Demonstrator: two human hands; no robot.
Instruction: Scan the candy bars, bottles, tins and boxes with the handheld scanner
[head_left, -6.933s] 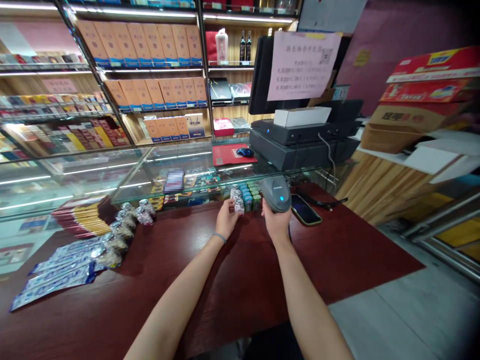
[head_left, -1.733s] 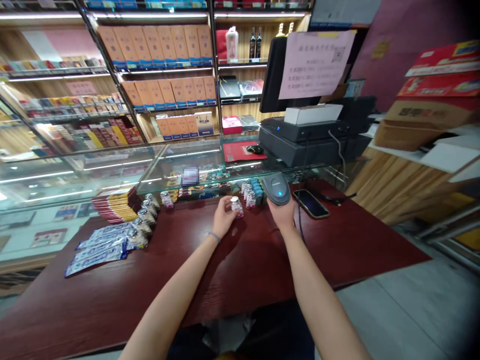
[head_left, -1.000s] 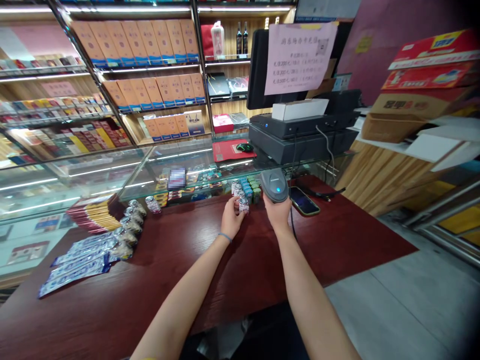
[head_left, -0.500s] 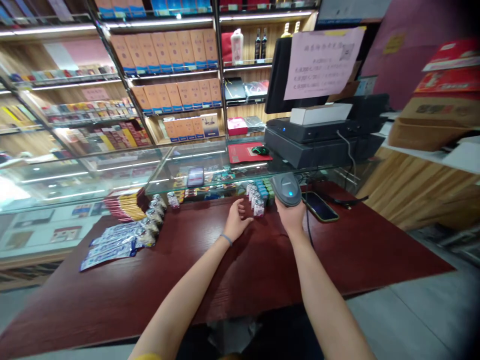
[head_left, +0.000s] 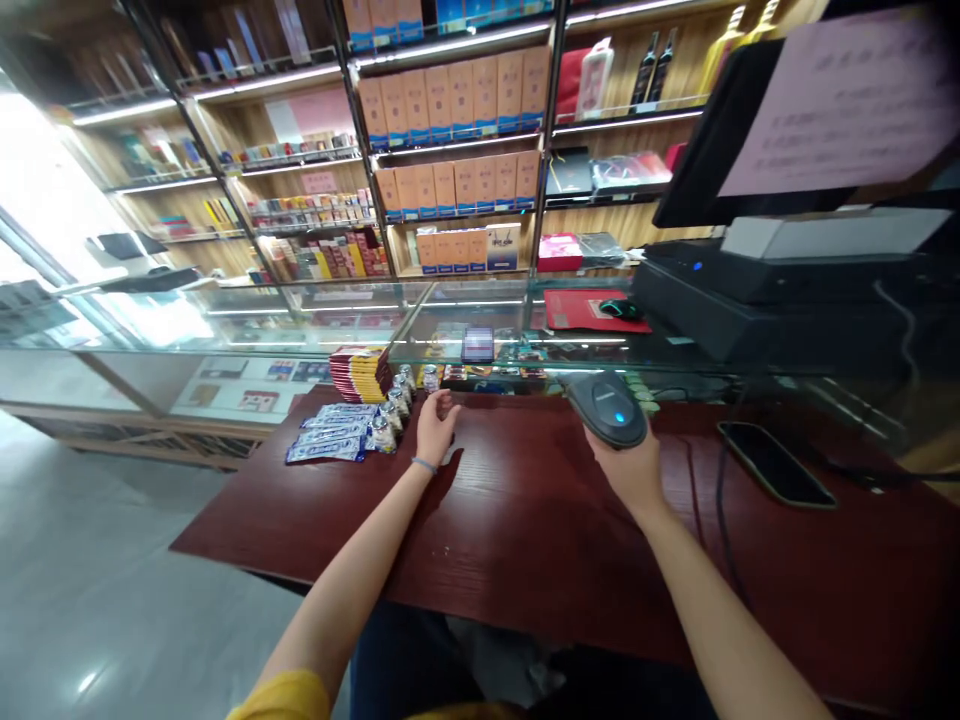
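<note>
My right hand (head_left: 634, 480) grips a dark grey barcode scanner (head_left: 611, 410) with a blue light lit on top. Loosely curled, with thumb and fingers apart, my left hand (head_left: 436, 430) hovers over the counter and appears to hold nothing. Just left of it stands a row of small lidded jars (head_left: 384, 430). A single small jar (head_left: 431, 378) sits beyond its fingertips. Blue-and-white sachets (head_left: 330, 435) lie fanned out beside the row, and a stack of red-and-yellow packets (head_left: 360, 375) is behind them. Green-topped items (head_left: 641, 390) are partly hidden by the scanner.
The dark red counter (head_left: 510, 520) meets a glass display case (head_left: 480, 310) at the back. A phone (head_left: 776, 465) and a cable (head_left: 720, 510) lie on the right. The monitor (head_left: 720, 130) stands above black till equipment (head_left: 720, 310).
The view has turned left, so the counter's things appear further right. My left hand has moved away from the right-hand jars to the left row. The scanner stays in my right hand.
</note>
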